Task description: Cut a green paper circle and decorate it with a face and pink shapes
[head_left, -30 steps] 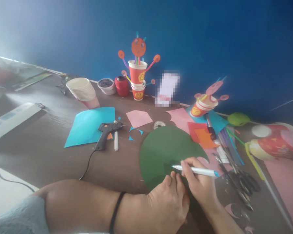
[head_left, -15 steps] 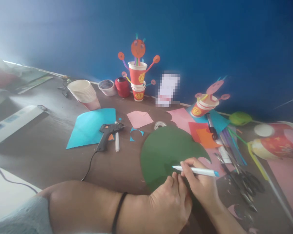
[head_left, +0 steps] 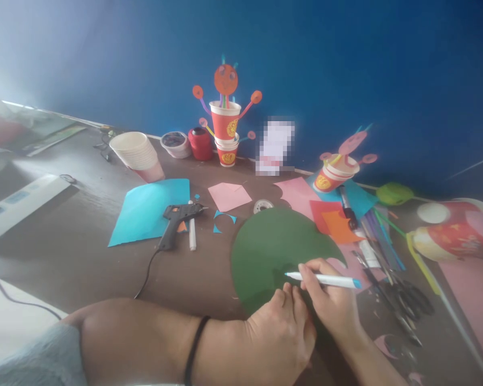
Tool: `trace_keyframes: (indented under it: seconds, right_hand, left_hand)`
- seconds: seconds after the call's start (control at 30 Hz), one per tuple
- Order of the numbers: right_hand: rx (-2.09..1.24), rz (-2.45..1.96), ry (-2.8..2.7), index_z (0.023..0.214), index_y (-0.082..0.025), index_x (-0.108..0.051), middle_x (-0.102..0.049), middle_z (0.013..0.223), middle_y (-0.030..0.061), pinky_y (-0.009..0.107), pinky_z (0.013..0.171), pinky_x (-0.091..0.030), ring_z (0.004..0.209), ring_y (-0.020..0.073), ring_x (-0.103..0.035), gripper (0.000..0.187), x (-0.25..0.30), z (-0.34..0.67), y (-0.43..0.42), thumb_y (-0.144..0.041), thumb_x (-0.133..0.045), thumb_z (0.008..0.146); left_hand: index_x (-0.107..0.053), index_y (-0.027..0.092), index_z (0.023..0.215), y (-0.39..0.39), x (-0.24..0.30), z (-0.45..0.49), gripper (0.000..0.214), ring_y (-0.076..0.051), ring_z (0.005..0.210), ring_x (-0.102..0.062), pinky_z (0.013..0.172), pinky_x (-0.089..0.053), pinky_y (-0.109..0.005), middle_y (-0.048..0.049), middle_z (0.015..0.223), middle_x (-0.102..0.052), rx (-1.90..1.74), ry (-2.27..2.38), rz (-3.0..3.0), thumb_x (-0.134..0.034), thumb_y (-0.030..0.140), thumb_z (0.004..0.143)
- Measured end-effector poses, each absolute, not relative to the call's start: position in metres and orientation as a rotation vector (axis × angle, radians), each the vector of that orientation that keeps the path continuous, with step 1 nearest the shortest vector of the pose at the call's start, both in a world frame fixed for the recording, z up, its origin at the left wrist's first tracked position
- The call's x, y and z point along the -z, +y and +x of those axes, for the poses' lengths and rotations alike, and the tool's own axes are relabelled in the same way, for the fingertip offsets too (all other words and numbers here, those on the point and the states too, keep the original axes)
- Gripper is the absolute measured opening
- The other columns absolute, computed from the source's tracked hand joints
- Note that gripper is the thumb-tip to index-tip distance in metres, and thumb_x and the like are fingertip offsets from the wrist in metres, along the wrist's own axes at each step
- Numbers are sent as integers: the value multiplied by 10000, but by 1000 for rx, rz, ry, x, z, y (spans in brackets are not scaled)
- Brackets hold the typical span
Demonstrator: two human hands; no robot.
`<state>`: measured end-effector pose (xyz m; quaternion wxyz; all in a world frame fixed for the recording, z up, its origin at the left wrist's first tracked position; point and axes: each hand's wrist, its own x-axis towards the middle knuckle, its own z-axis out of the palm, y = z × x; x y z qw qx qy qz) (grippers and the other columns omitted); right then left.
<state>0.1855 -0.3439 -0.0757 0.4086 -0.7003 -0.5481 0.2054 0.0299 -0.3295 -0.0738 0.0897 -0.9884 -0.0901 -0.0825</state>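
My right hand (head_left: 334, 300) grips a white marker (head_left: 330, 280) with a light blue end, held nearly level, its tip pointing left over a large green round sheet (head_left: 273, 241). Right beside it, my left hand (head_left: 282, 332) is closed, fingers curled and pressed together at the lower part of the green sheet. What those fingers hold, if anything, is hidden by the hand itself. A black band (head_left: 195, 348) circles my left wrist. I cannot tell whether the marker tip touches any surface.
Left of the sheet lie a glue gun (head_left: 175, 220), another marker (head_left: 192, 230) and blue paper (head_left: 145, 209). Scissors (head_left: 414, 297) and pipe cleaners (head_left: 382, 241) lie right. Behind stand stacked cups (head_left: 137, 155), a cup figure (head_left: 226, 120), a second figure (head_left: 334, 174) and red thread (head_left: 201, 145).
The view has shifted very slightly. Both hands keep nearly the same pose, and the marker's tip has moved only a hair relative to the green sheet.
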Motion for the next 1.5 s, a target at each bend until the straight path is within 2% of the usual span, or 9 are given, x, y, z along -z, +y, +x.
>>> trace_keyframes:
  seconds: [0.5, 0.83, 1.03, 1.5]
  right_hand:
    - [-514, -1750, -1381, 730, -208, -532, -549, 554, -39, 193, 479, -431, 493, 106, -537, 217, 76, 184, -343, -358, -502, 883]
    - [-528, -1743, -1398, 722, -205, -526, -539, 558, -45, 186, 488, -421, 498, 96, -522, 216, 76, 184, -345, -352, -511, 879]
    - [-525, -1752, -1398, 719, -204, -529, -542, 559, -45, 184, 483, -421, 496, 95, -523, 220, 76, 184, -344, -357, -514, 876]
    - [-517, -1755, -1396, 720, -204, -531, -543, 570, -41, 186, 494, -426, 506, 96, -523, 223, 76, 183, -342, -360, -511, 877]
  left_hand:
    - [-513, 15, 1197, -327, 70, 31, 606, -395, 1102, -526, 858, -343, -446, -295, 1204, -526, 242, -266, -2935, -453, 519, 864]
    - [-539, 19, 1148, -327, 72, 32, 477, -393, 1088, -537, 866, -337, -451, -290, 1175, -548, 301, -274, -2925, -433, 398, 880]
    - [-538, 28, 1158, -327, 70, 32, 517, -389, 1103, -526, 866, -342, -447, -281, 1181, -546, 262, -276, -2943, -434, 451, 881]
    - [-547, 34, 1142, -326, 66, 31, 465, -380, 1109, -532, 872, -330, -453, -279, 1186, -546, 258, -262, -2939, -426, 404, 888]
